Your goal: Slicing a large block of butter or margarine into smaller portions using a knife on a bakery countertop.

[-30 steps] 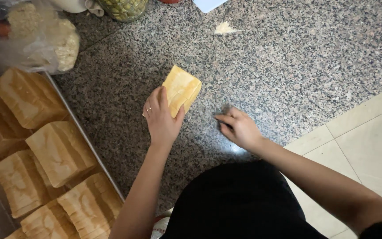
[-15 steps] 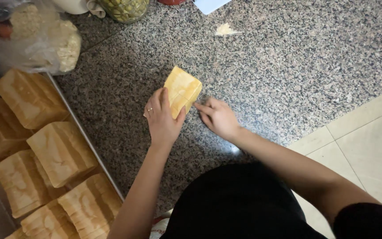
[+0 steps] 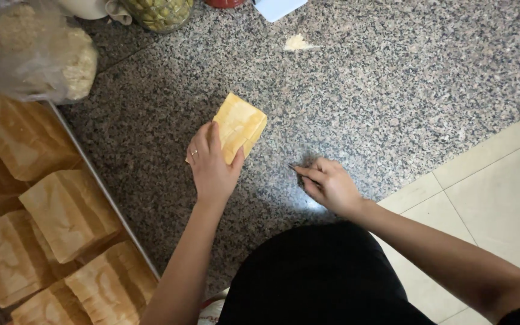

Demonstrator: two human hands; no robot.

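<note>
A yellow wrapped bread pack [image 3: 243,122] lies on the speckled granite counter [image 3: 392,90]. My left hand [image 3: 210,164] rests on its near end, thumb and fingers gripping the wrapper, with a ring on one finger. My right hand [image 3: 330,183] is on the counter to the right of the pack, apart from it. Its fingers are pinched together on a small thin dark strip [image 3: 294,168] that points toward the pack. What the strip is I cannot tell.
A metal tray [image 3: 100,186] at the left holds several wrapped bread loaves [image 3: 67,213]. A clear bag of pale food [image 3: 37,54], a jar of green pieces [image 3: 157,12] and a pale scrap [image 3: 297,42] lie at the back. A tiled floor [image 3: 495,192] borders the counter on the right.
Half a second ago my right hand was up against the pack's near corner; it has since drawn back to the right and toward me. My left hand and the pack stayed put.
</note>
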